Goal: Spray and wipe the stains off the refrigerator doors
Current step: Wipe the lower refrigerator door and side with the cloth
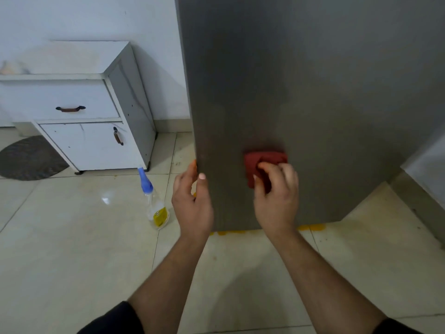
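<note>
Red cloth (263, 161), lower centre: soft, light, my right hand (277, 196) bunches it against the refrigerator door (301, 92). Left hand (192, 201) grips the door's edge. Spray bottle (155, 203), seemingly near-empty, on floor (72, 237).

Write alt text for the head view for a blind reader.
A person's right hand holds a folded red cloth against the lower part of a matte grey refrigerator door, while the left hand grips the door's left edge. A clear spray bottle with a blue nozzle and yellow label stands on the pale tiled floor near a white cabinet.
</note>
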